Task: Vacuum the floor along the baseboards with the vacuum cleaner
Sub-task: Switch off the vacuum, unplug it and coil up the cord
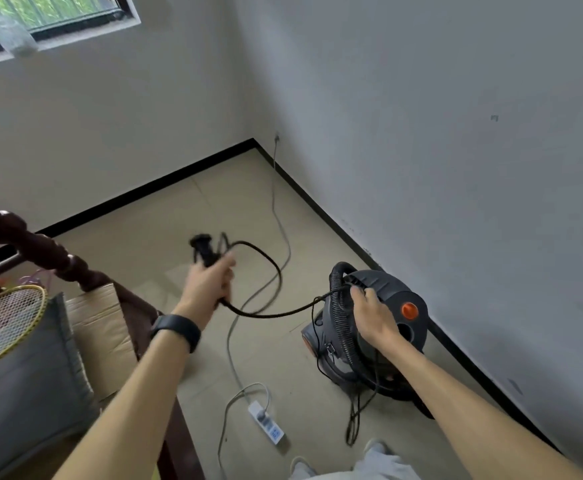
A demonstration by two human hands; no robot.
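A black canister vacuum cleaner with an orange button stands on the tiled floor beside the right wall's black baseboard. Its ribbed hose loops over the top. My left hand grips a bundle of the black power cord, and the plug sticks up above the fist, blurred. The cord runs in a loop from that hand to the vacuum. My right hand rests on the vacuum's top near the handle, its fingers curled around the cord and hose there.
A white power strip lies on the floor near my feet, its grey cable running to a wall socket in the corner. At left are a dark wooden bed frame, a cardboard box, a grey cushion and a badminton racket.
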